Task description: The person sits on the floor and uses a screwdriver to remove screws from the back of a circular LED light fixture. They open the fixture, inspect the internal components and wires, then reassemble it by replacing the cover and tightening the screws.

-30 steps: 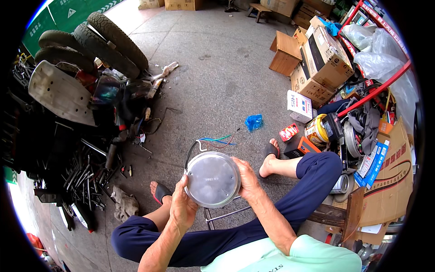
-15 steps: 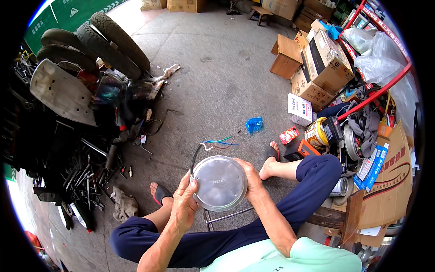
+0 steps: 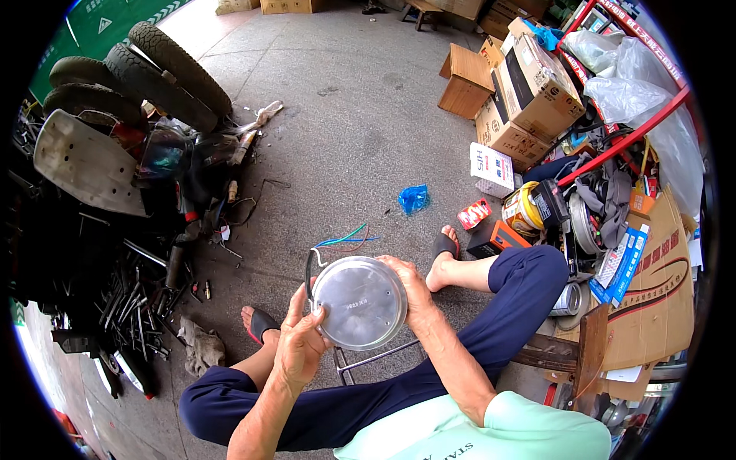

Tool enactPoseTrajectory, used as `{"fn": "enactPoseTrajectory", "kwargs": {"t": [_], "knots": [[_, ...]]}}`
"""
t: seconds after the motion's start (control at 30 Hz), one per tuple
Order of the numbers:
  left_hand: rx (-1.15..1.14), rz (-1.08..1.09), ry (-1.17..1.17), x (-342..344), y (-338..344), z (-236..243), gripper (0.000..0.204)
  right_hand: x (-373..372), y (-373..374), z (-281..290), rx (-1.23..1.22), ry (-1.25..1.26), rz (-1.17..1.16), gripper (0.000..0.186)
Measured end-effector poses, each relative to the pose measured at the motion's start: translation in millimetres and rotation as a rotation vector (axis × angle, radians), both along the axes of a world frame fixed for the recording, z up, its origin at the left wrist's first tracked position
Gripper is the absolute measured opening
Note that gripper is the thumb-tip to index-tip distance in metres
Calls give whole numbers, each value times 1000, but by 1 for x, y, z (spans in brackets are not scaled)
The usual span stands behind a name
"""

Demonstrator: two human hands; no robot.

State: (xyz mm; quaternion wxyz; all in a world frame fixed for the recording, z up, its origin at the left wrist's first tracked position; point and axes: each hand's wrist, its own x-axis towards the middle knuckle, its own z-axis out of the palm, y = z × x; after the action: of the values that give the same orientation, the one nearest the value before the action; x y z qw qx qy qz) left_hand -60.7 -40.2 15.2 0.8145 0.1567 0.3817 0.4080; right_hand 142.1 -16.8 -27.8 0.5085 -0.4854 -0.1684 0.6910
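Observation:
Between my two hands is a round, flat silver metal housing (image 3: 360, 307), held over my lap with its broad face up. My left hand (image 3: 300, 341) grips its left edge, the thumb laid on the face near the rim. On the opposite side, my right hand (image 3: 414, 295) is wrapped round the upper right edge, with most fingertips hidden beneath. A black cable (image 3: 309, 272) rises along the left rim. From its end fan out thin coloured wires (image 3: 349, 239), among them green, blue and brown, above the housing's far edge.
A crumpled blue plastic bag (image 3: 413, 199) lies on the floor ahead. Old tires (image 3: 180, 77) and a heap of metal tools (image 3: 138, 307) fill the left. Cardboard boxes (image 3: 529, 92), a yellow-and-white tub (image 3: 521, 211) and a red rack bar (image 3: 625, 138) crowd the right.
The whole view has shifted slightly, so the surroundings sit further left and higher. Both hands keep their hold on the housing, which is turned a little.

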Motion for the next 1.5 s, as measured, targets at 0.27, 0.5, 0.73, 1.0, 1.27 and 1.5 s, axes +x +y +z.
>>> {"fn": "enactPoseTrajectory", "kwargs": {"t": [0.27,0.5,0.73,1.0,1.27,1.5], "knots": [[32,9,82,2,0,0,71,0,-2,-7,17,10,9,24],[2,-9,45,-2,-1,-1,79,-2,-3,-9,-59,27,-12,25],[27,-8,75,0,0,0,84,-3,-2,-4,-23,65,-9,24],[35,-1,102,0,-1,1,85,-3,-3,-2,49,38,6,24],[6,-18,141,-1,-1,2,80,-4,-3,5,29,3,17,25],[-14,-75,151,-5,-2,-3,61,-6,-4,8,4,-71,38,26]]}}
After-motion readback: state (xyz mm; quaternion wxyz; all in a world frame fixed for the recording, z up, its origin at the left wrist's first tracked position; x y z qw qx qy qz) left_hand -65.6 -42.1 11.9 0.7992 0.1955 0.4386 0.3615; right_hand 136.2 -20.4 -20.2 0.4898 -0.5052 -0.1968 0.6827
